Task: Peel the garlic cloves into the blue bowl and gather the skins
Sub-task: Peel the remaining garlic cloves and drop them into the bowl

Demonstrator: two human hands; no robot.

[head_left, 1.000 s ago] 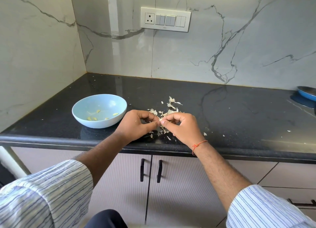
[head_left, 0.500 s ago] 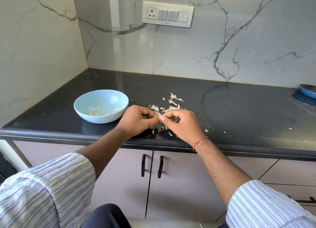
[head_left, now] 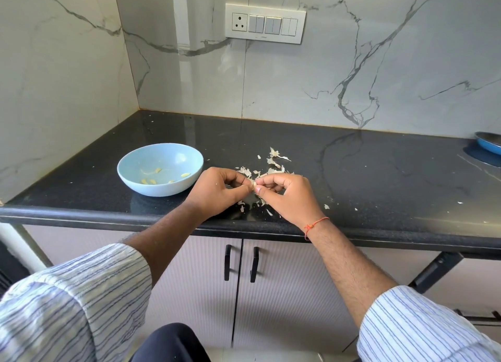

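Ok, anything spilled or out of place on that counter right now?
Only the garlic skins: they lie loose on the black counter, some behind the hands, a few flakes strayed to the right, not yet gathered. The blue bowl sits upright. Both hands, left hand and right hand, pinch one clove.

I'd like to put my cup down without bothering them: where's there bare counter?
Bare counter lies between the skins and the blue pan, and behind the blue bowl. It is crowded around both hands.
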